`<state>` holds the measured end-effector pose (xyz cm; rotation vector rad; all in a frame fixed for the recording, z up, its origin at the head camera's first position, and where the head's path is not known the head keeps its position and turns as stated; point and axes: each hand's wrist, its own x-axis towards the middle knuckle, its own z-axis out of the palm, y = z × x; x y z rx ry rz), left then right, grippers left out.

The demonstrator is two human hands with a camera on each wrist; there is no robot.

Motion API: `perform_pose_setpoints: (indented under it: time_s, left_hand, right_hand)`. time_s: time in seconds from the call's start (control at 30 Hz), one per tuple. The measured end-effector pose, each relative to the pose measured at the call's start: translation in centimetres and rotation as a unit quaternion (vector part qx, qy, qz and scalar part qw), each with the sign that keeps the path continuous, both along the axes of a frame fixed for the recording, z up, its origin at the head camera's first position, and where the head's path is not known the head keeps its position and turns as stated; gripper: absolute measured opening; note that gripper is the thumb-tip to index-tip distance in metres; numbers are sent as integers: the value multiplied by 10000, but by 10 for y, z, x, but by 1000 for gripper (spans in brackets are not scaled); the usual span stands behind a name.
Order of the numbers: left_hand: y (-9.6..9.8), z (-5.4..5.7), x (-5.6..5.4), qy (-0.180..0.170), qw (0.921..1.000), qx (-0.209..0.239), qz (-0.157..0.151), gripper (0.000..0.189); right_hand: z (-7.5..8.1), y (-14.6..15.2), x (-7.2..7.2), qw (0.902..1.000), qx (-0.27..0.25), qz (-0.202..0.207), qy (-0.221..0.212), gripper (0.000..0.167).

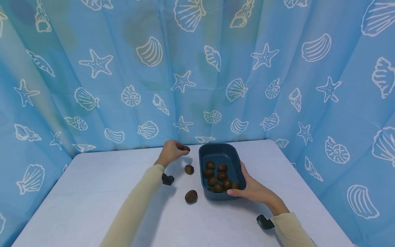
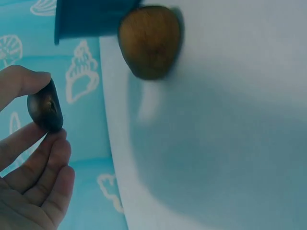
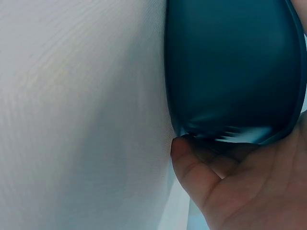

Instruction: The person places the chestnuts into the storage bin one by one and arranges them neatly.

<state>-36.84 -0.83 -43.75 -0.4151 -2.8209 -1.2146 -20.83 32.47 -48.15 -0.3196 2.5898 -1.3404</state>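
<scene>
Between thumb and fingertips, my left hand [image 1: 170,153] pinches a dark brown chestnut [image 2: 45,108], held near the back edge of the table, left of the blue plastic container [image 1: 220,157]. My right hand [image 1: 257,189] grips the container at its near right corner, thumb on the front side and fingers along the right side. Several chestnuts [image 1: 222,176] lie inside, mostly in the near half. Two more rest on the table left of the container: a smaller-looking chestnut [image 1: 189,169] near my left hand and another chestnut [image 1: 191,196] closer to me.
A white cloth covers the table [image 1: 102,192]. Behind and at both sides hangs a blue curtain [image 1: 191,116] with white shells and starfish, close to the table's back edge. Each wrist carries a small black device [image 1: 167,179].
</scene>
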Motion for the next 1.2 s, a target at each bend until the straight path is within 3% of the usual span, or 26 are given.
perform_pose_setpoints:
  time_s: [0.2,0.53,0.83,1.2]
  left_hand:
    - [13,5,3,-25,9992,378,-125,20]
    - [34,20,7,106,9979,600,-208,36]
    - [50,21,7,36,9958,854,-331,36]
    - [67,22,9,-28,9962,744,-442,35]
  right_hand:
    - [1,0,0,10000,19,3,-20,130]
    - [3,1,-1,9999,-31,45,88,129]
    - [3,0,-1,10000,53,5,-38,130]
    - [0,-1,1,10000,57,-36,-19,130]
